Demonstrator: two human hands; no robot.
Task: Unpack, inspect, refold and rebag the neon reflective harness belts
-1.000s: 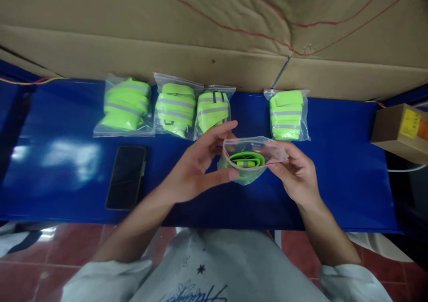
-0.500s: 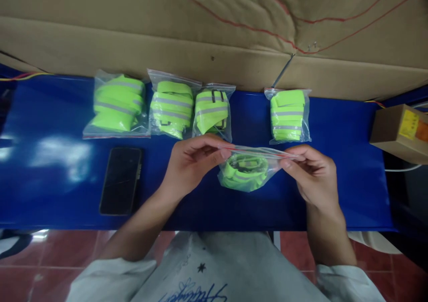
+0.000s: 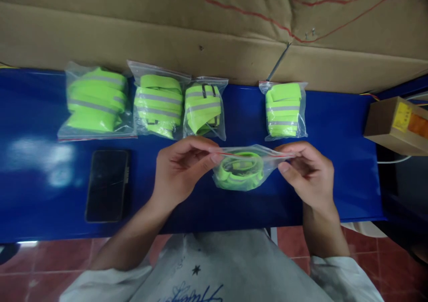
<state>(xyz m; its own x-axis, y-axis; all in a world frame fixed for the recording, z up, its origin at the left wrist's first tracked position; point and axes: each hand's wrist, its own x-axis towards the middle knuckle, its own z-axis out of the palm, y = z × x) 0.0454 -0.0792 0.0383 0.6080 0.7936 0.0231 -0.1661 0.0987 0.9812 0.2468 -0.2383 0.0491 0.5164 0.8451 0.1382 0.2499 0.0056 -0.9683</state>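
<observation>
Just below the centre of the frame, a clear zip-lock bag (image 3: 270, 159) is stretched between two bare hands, with a coiled fluorescent yellow-green reflective strap (image 3: 230, 181) inside. The bag's mouth, edged by a red seal line, is its long axis, running almost level from left to right. The left hand (image 3: 179, 170) pinches the left end between thumb and fingertips; the right hand (image 3: 310, 170) holds the right end between thumb and bent fingers, though how firmly it presses cannot be told. Both hands are on the bag, but the coil sits nearer the left one. Whether the bag's bottom touches the glossy blue counter (image 3: 347, 173) is unclear. Along its far side, three bagged straps (image 3: 158, 101) lie in a row from upper left towards centre, and another bagged strap (image 3: 283, 108) lies apart, right of centre. A dark smartphone (image 3: 106, 186) lies at left, near the left forearm; a cardboard box (image 3: 384, 124) is at the right edge. Brown sheeting (image 3: 133, 30) backs the counter across the top, and red floor tiles (image 3: 56, 262) show at the bottom.
</observation>
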